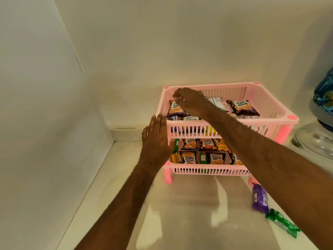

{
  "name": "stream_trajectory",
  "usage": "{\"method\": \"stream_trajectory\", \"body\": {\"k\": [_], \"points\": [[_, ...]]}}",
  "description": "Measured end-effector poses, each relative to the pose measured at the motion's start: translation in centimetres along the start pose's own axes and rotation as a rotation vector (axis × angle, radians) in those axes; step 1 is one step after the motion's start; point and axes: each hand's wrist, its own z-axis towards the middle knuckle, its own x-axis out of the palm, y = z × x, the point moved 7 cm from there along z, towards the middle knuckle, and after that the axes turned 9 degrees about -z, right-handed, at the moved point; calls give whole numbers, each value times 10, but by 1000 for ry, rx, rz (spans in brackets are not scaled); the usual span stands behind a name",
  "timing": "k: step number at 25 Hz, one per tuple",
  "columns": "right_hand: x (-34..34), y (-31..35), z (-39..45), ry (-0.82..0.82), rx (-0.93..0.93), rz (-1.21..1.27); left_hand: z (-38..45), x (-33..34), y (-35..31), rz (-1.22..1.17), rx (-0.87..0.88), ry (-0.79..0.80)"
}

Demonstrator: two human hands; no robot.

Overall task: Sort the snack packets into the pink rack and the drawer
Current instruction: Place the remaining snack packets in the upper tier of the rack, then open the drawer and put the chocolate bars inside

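A two-tier pink rack (270, 121) stands on a pale counter against the wall. Both tiers hold several salted-peanut packets (242, 107) and other snacks. My right hand (192, 101) reaches into the top tier's far left corner, palm down over a packet; I cannot tell whether it grips anything. My left hand (155, 139) lies flat and open against the rack's left front corner. A purple packet (259, 198) and a green packet (282, 224) lie on the counter at the lower right, partly behind my right forearm.
A wall closes the left side and another runs behind the rack. A clear glass dish (313, 141) and a blue patterned object (324, 92) sit to the right of the rack. The counter (189, 204) stretches in front of the rack.
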Motion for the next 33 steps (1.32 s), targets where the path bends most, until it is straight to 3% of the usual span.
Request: {"method": "stream_trajectory", "body": {"k": [3, 5, 8, 10, 16, 24, 33], "points": [[-27, 8, -72, -412, -106, -110, -6, 4, -1, -20, -14, -24], [-23, -2, -126, -523, -89, -149, -17, 4, -4, 2, 27, -109], [10, -32, -198, -435, 14, -117, -43, 9, -12, -16, 95, -268], [37, -56, -245, -318, 87, -98, -65, 27, -23, -57, 124, -289], [95, -131, -372, -6, 338, -126, -133, 112, -75, -150, 111, -71], [94, -209, -514, 35, 529, -141, -208, 206, -175, -251, 113, 261], [53, -268, -667, 15, 751, -144, -274, 292, -306, -268, 300, 478]]}}
